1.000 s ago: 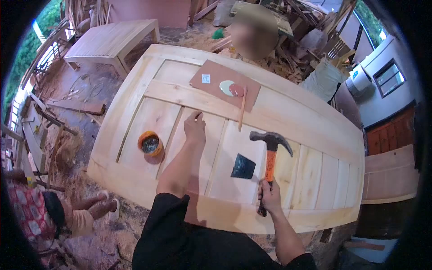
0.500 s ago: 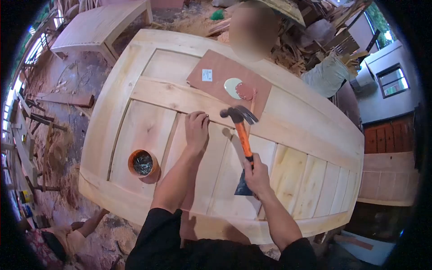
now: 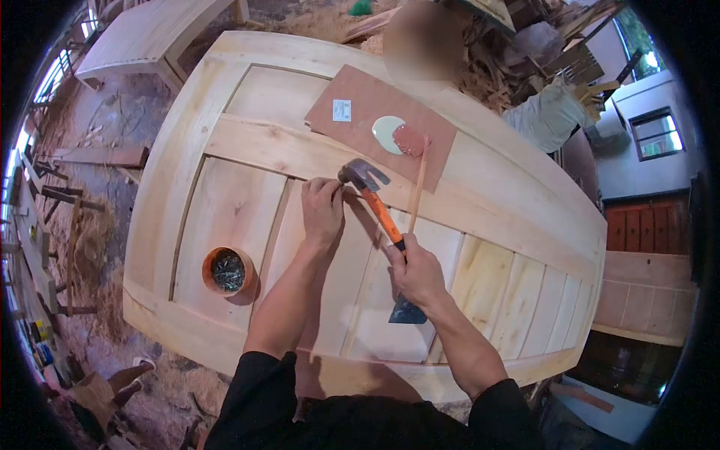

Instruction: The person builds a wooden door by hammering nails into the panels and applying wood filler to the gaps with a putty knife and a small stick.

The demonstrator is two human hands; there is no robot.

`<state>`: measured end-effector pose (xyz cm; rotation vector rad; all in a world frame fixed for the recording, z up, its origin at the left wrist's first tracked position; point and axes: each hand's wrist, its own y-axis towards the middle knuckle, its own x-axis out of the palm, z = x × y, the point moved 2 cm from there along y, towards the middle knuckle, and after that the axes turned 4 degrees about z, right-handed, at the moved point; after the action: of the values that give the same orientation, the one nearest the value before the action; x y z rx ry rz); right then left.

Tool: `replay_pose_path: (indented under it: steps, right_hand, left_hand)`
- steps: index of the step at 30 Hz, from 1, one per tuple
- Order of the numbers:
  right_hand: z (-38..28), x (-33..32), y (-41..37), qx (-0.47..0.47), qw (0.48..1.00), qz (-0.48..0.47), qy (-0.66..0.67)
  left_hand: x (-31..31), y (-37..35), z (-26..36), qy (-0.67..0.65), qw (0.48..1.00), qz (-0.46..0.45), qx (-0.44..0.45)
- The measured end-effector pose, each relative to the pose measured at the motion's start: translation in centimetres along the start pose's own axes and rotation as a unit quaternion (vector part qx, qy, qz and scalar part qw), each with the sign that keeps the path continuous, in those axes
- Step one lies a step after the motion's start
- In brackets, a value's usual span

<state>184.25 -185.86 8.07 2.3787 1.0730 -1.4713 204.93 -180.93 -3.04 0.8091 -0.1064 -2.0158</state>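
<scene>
My left hand is closed at the edge of a panel groove on the wooden door, its fingertips pinched on something too small to make out. The claw hammer has an orange handle, and my right hand grips it near the handle's black end. Its head is just right of my left fingertips. Under my right hand a dark flat blade lies on the panels. An orange cup of nails stands on the door, left of my left forearm.
A brown board bearing white and pink paste and a thin stick lies across the door's upper part. Another wooden piece stands at the upper left. A person is beyond the door; another person is at the lower left.
The hammer head has moved left and down to my left fingertips, with my right hand shifting left. The view has shifted slightly. The person at the lower left has changed posture.
</scene>
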Motion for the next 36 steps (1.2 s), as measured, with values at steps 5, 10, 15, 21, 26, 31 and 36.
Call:
replay_pose_path:
  steps: [5,10,15,21,26,31,36]
  right_hand:
    - [0.3,0.1,0.3,0.002,1.0,-0.007,-0.012]
    - [-2.3,-1.8,-0.4,-0.03,0.997,0.067,0.04]
    - [0.6,1.6,1.3,-0.02,0.998,-0.013,-0.054]
    - [-0.9,1.0,-1.1,-0.019,0.989,0.123,0.085]
    - [0.5,4.4,0.7,0.025,0.999,0.039,0.012]
    - [-3.3,1.0,-0.8,-0.01,0.983,0.16,0.085]
    - [-0.3,4.4,1.1,0.075,0.997,0.031,0.01]
  left_hand:
    - [0.3,-0.2,0.1,-0.003,1.0,0.005,-0.017]
    - [-0.5,-0.5,0.9,-0.037,0.997,0.002,-0.068]
    - [-1.9,-3.0,1.6,0.161,0.981,-0.03,-0.107]
    - [-1.7,-3.2,1.0,0.172,0.978,-0.035,-0.109]
    - [-1.5,-3.1,1.3,0.171,0.98,-0.02,-0.102]
    - [-1.6,-2.9,0.7,0.175,0.978,-0.023,-0.112]
    - [-1.9,-3.4,1.5,0.164,0.98,-0.022,-0.112]
